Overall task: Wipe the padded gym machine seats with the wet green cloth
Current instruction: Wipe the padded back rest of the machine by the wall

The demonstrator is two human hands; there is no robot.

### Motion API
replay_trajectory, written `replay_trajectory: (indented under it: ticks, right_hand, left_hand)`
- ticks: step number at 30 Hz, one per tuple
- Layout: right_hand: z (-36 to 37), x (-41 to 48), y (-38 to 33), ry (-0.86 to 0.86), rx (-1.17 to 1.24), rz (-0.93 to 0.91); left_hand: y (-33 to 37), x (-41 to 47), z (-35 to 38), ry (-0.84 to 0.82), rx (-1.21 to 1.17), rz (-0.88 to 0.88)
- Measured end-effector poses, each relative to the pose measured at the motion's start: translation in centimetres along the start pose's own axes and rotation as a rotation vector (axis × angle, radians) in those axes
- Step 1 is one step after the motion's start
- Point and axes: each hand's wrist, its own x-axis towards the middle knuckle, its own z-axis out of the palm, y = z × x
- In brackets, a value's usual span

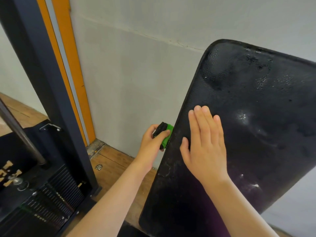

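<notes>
OK: left hand [153,141] grips bunched wet green cloth [167,136] at the left edge of black padded vinyl seat [256,117]; right hand [203,147] flat on it, fingers straight. Risk: bracing palm slips on wet vinyl, so the cloth skips the edge.

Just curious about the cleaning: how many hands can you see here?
2. The right hand lies flat on the black pad; the left hand grips the green cloth at its left edge.
</notes>
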Motion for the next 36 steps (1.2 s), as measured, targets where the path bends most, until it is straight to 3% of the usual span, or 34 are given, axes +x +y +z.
replay_trajectory:
  ticks: [18,27,30,36]
  right_hand:
    - [0.2,-0.1,-0.1,0.024,0.01,0.008]
    - [0.2,-0.2,-0.2,0.005,0.014,0.011]
    - [0.1,-0.1,-0.1,-0.001,0.006,0.013]
    - [-1.0,0.4,-0.4,-0.058,0.07,0.038]
  left_hand:
    - [-9.2,-4.4,-4.8,0.012,0.215,-0.255]
    - [-5.3,-2.7,-2.4,0.03,0.094,-0.084]
    - [-6.3,-3.6,-2.3,0.069,0.011,-0.126]
    - [-9.8,-5.4,-3.7,0.142,0.087,-0.184]
